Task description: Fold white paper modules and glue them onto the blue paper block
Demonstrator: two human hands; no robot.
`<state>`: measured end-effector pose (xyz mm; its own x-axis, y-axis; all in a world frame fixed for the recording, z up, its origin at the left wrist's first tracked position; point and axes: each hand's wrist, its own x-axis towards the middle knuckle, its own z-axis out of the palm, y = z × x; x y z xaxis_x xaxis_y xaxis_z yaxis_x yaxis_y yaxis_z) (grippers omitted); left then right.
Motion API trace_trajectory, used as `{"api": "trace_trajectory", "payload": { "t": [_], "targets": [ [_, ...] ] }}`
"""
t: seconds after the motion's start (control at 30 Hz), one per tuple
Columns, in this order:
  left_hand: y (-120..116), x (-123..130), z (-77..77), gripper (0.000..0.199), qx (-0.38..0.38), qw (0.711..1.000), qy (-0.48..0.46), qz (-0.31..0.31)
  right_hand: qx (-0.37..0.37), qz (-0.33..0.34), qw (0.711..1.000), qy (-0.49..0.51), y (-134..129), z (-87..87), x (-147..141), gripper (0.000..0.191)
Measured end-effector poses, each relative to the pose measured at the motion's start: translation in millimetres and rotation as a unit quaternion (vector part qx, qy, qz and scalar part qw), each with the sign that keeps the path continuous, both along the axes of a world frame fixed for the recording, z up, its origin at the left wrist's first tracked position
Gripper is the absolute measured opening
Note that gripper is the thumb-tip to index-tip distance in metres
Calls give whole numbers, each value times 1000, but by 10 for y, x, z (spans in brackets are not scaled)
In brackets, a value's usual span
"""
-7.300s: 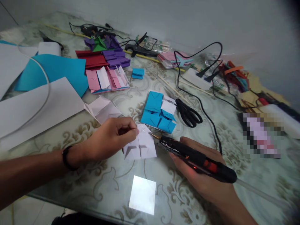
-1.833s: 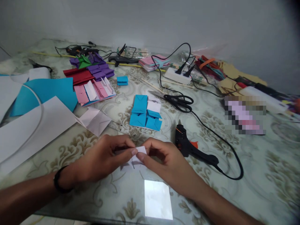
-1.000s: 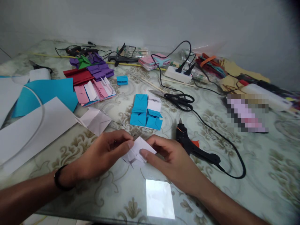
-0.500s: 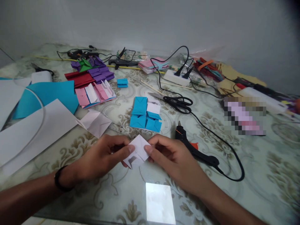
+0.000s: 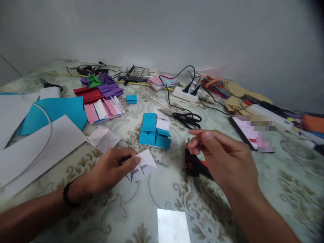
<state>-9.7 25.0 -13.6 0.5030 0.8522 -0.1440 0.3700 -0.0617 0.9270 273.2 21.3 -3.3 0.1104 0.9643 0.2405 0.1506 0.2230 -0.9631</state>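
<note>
A small folded white paper (image 5: 146, 162) is pinched between the thumb and fingers of my left hand (image 5: 111, 170). My right hand (image 5: 222, 155) is raised over the black glue gun (image 5: 193, 163), hiding part of it; its thumb and fingertips are close together, and whether anything thin is between them is hidden. Beyond my hands lies a folded blue and white paper piece (image 5: 149, 126). Another folded white paper (image 5: 103, 137) rests behind my left hand.
Black scissors (image 5: 187, 118) lie behind the glue gun. A white power strip (image 5: 184, 94) with black cables stands farther back. Blue sheets (image 5: 55, 109), white sheets (image 5: 43, 152) and pink folded papers (image 5: 105, 109) are at the left. A phone (image 5: 248, 133) lies at the right.
My right hand has let go of the folded white paper and moved right, over the glue gun. My left hand still holds the paper, now tilted. The camera view has shifted slightly.
</note>
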Motion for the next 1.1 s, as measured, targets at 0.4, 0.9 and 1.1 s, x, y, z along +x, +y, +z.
{"api": "trace_trajectory", "payload": {
  "t": [0.4, 0.9, 1.1],
  "targets": [
    [-15, -10, 41, 18, -59, 992, 34, -103, 82, 84, 930, -348, -4, 11, -94, 22],
    [-22, -6, -6, 21, -94, 979, 21, -178, -90, 177, 873, -445, -126, -237, -404, 47],
    [-18, -23, 39, 23, -84, 978, 27, -188, -177, 282, 861, -385, -107, 31, -285, 8]
  ]
}}
